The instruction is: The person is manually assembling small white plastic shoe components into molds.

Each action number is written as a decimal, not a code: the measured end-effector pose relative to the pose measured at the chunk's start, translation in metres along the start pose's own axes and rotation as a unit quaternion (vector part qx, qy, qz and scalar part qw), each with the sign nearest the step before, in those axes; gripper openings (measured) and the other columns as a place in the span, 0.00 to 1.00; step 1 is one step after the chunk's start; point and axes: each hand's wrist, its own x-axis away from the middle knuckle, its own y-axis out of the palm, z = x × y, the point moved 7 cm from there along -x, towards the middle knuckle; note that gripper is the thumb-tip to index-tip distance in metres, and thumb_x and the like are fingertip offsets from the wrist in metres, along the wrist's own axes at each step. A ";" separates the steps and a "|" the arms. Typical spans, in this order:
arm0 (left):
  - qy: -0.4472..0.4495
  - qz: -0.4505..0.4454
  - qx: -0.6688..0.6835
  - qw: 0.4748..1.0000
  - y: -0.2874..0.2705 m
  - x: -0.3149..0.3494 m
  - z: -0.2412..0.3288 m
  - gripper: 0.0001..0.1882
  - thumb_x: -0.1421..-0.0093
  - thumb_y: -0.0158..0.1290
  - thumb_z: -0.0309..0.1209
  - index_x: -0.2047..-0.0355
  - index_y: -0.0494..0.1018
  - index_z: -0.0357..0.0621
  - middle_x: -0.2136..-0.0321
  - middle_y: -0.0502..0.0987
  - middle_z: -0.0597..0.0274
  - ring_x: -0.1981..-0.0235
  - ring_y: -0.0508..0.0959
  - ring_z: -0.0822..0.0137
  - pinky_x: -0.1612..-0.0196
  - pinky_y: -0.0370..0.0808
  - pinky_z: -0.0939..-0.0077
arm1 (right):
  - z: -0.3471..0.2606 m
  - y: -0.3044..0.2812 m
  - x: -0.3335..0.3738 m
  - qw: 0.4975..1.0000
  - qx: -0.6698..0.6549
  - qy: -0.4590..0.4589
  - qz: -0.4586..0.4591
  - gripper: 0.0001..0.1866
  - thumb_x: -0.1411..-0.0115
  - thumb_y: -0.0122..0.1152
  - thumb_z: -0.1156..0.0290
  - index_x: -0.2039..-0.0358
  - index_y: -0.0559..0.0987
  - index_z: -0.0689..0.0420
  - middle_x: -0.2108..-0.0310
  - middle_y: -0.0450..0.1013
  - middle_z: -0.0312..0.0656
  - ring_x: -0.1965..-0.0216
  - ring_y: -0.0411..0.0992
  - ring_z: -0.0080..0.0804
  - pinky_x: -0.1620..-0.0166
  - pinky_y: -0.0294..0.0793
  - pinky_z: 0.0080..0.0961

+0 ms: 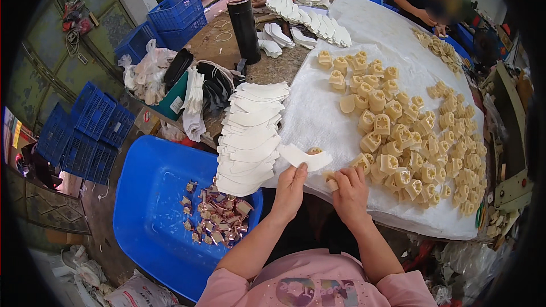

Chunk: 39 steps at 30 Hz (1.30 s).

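Note:
My left hand (291, 189) is closed, pinching the lower edge of a white curved strip (291, 154) between thumb and fingers. Just beyond the strip, a beige moulded piece (314, 150) shows in part. My right hand (348, 194) is closed with its fingers bent round a small beige moulded piece (330, 182), mostly hidden by the fingers. A long row of overlapping white curved strips (250, 131) lies to the left of my hands. Spread to the right is a large heap of beige hollow moulded pieces (406, 148), rounded on one side.
White cloth (307, 96) covers the table's right part. A blue tub (153, 193) at lower left holds shiny copper-coloured pieces (219, 216). A black cylinder (243, 31) stands farther back, near more white strips (310, 20). Another person (429, 0) works at far right. Blue crates (85, 131) are stacked left.

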 end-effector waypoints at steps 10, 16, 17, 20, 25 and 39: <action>0.036 0.013 0.062 0.997 0.007 0.006 0.012 0.20 0.33 0.33 0.30 0.45 0.59 0.29 0.46 0.64 0.52 0.46 0.66 0.63 0.44 0.63 0.68 | 0.004 -0.003 0.026 0.996 -0.081 0.010 0.033 0.22 0.55 0.58 0.84 0.56 0.74 0.58 0.64 0.66 0.45 0.67 0.69 0.39 0.67 0.71 0.29; -0.024 0.026 0.154 0.987 0.004 0.005 0.009 0.19 0.34 0.34 0.30 0.47 0.61 0.30 0.46 0.64 0.50 0.47 0.68 0.62 0.47 0.67 0.67 | 0.007 -0.003 0.028 0.998 -0.058 0.015 0.016 0.18 0.52 0.57 0.83 0.58 0.75 0.56 0.64 0.65 0.45 0.68 0.68 0.36 0.67 0.71 0.27; -0.025 0.008 0.161 0.987 0.009 0.005 0.012 0.19 0.34 0.35 0.30 0.47 0.61 0.29 0.46 0.64 0.50 0.48 0.68 0.62 0.47 0.67 0.67 | 0.007 -0.006 0.026 0.998 -0.060 0.024 0.018 0.19 0.52 0.55 0.84 0.58 0.76 0.55 0.65 0.65 0.45 0.68 0.68 0.36 0.67 0.71 0.28; -0.016 0.015 0.187 0.982 0.006 0.005 0.010 0.19 0.34 0.35 0.30 0.47 0.61 0.29 0.46 0.64 0.51 0.47 0.67 0.62 0.46 0.65 0.67 | 0.008 -0.004 0.022 0.997 -0.069 0.035 -0.009 0.20 0.53 0.54 0.85 0.58 0.76 0.55 0.64 0.65 0.45 0.68 0.69 0.37 0.66 0.72 0.29; 0.027 0.084 0.219 0.972 -0.007 0.012 0.013 0.19 0.34 0.37 0.30 0.46 0.59 0.30 0.46 0.64 0.49 0.52 0.68 0.67 0.54 0.66 0.71 | 0.013 -0.004 0.024 0.997 -0.073 0.023 0.003 0.21 0.54 0.53 0.87 0.58 0.75 0.58 0.66 0.67 0.46 0.67 0.70 0.39 0.65 0.72 0.30; 0.047 -0.079 0.242 0.966 0.045 0.060 0.031 0.21 0.34 0.37 0.31 0.46 0.58 0.27 0.49 0.66 0.46 0.46 0.66 0.59 0.42 0.62 0.65 | -0.022 -0.043 0.013 0.903 -0.397 -0.058 0.156 0.22 0.52 0.58 0.87 0.56 0.71 0.56 0.61 0.71 0.47 0.60 0.71 0.42 0.62 0.71 0.31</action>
